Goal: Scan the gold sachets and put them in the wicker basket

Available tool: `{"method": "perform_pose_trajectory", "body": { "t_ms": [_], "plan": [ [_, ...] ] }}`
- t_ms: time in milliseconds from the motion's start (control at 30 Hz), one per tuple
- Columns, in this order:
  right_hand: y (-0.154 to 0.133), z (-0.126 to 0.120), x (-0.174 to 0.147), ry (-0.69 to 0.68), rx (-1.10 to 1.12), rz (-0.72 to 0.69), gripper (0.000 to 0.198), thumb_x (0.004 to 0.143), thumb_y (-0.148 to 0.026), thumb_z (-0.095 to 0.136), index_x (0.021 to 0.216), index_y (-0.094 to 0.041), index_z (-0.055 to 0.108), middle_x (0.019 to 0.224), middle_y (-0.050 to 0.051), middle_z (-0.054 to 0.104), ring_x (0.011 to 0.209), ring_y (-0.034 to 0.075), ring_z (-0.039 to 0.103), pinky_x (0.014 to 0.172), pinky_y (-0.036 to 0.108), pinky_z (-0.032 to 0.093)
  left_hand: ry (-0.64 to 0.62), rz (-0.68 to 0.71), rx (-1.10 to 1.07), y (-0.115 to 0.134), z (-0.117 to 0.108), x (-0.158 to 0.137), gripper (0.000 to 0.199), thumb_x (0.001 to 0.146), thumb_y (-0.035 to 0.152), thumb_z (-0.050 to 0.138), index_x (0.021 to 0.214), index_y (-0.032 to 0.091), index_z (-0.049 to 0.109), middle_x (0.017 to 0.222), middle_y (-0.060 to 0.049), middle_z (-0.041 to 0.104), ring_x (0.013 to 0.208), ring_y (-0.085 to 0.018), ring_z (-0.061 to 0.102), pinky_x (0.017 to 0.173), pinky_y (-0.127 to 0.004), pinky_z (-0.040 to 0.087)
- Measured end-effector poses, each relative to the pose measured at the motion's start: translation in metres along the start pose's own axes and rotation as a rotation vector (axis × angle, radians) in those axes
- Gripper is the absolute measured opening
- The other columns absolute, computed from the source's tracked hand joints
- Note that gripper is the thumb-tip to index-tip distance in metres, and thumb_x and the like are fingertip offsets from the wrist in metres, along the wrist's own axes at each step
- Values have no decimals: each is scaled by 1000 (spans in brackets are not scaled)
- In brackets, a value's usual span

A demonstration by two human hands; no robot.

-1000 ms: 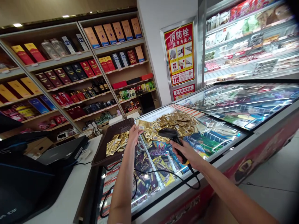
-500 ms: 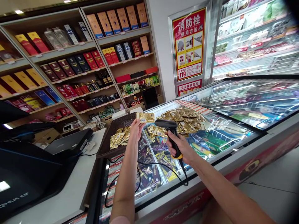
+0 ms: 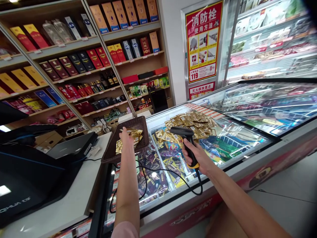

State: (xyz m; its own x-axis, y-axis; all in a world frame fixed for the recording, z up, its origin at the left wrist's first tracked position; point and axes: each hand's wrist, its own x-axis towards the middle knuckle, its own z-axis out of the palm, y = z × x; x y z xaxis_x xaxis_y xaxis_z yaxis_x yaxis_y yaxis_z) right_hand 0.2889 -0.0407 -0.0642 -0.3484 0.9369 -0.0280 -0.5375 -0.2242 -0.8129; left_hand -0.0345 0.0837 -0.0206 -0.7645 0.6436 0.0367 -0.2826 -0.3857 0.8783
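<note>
My right hand [image 3: 194, 152] is wrapped round the handle of a black and yellow barcode scanner [image 3: 182, 132], whose head points left. A black cable runs from the grip's lower end. My left hand [image 3: 126, 135] is over the dark brown woven basket [image 3: 145, 132], among gold foil packets [image 3: 135, 136] inside it. Its fingers are small and blurred, so whether they hold a packet is unclear. A big heap of similar gold packets [image 3: 198, 122] lies on the freezer's glass top [image 3: 158, 119], behind the scanner. A few more packets lie just left of the scanner head.
Through the freezer glass show wrapped goods [image 3: 158, 178]. The scanner cable [image 3: 170, 170] loops across the glass. On the left, a white counter [image 3: 81, 195] carries a black machine [image 3: 32, 178]. Shelves of boxed goods [image 3: 86, 62] stand behind, beside a red wall sign [image 3: 204, 43].
My left hand has moved left and down from beside the scanner into the basket; the gold packet it held up is no longer distinct. The scanner stays in my right hand, slightly further right.
</note>
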Motion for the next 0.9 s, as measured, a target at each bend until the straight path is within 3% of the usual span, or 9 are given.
{"method": "perform_pose_trajectory", "body": {
  "t_ms": [100,200,300,367,400,533,667,833,900],
  "plan": [
    [0,-6,-1,24,16,-1,42,74,-54,74,73,-20,48,57,-7,46,37,4,37,34,18,29,43,146,109,-7,4,-7,51,85,25,63,131,26,43,150,-10,38,143,-21,28,115,-37,29],
    [-1,-12,-3,52,17,-7,42,73,-56,73,75,-20,50,56,-7,46,36,4,36,33,18,29,-107,295,291,-37,22,-32,44,82,24,65,124,23,54,147,-9,42,142,-21,31,117,-34,21],
    [-3,-16,-5,72,4,-18,44,72,-57,73,74,-20,49,55,-7,46,35,3,36,33,18,29,-672,397,846,-80,34,-63,48,83,38,64,126,22,55,146,-11,44,141,-27,32,116,-42,22],
    [-5,-20,-7,83,-5,-23,46,72,-57,73,69,-20,47,54,-7,45,35,3,36,33,18,29,-882,337,1097,-105,33,-79,60,76,45,69,129,21,54,150,-14,40,144,-32,25,116,-46,20],
    [-6,-22,-8,87,-9,-28,46,72,-57,73,68,-19,46,54,-7,46,35,3,36,33,18,29,-912,309,1131,-114,31,-83,65,72,45,73,129,19,54,148,-16,42,142,-34,27,114,-47,21],
    [-6,-28,-10,94,-18,-40,46,73,-56,73,66,-19,46,55,-7,46,35,3,36,32,19,29,-844,238,1117,-134,22,-85,78,66,40,78,134,15,49,141,-21,48,136,-36,37,109,-48,28],
    [-4,-29,-11,94,-21,-20,47,72,-57,73,66,-19,47,54,-6,46,35,3,36,32,18,29,-737,215,1071,-138,21,-81,69,67,37,76,127,13,53,126,-21,58,121,-35,51,99,-47,38],
    [-2,-25,-13,77,-2,-37,45,70,-56,75,73,-20,49,55,-7,48,35,4,36,32,19,29,-754,109,912,-133,25,-82,22,66,33,75,79,17,67,77,-5,63,79,-22,61,75,-36,47],
    [-3,-24,-14,89,-6,-28,44,70,-56,75,74,-21,49,55,-7,48,35,4,36,32,19,29,-777,56,806,-123,28,-82,21,66,37,74,69,17,64,67,-1,58,69,-17,58,66,-30,47]
  ]
}}
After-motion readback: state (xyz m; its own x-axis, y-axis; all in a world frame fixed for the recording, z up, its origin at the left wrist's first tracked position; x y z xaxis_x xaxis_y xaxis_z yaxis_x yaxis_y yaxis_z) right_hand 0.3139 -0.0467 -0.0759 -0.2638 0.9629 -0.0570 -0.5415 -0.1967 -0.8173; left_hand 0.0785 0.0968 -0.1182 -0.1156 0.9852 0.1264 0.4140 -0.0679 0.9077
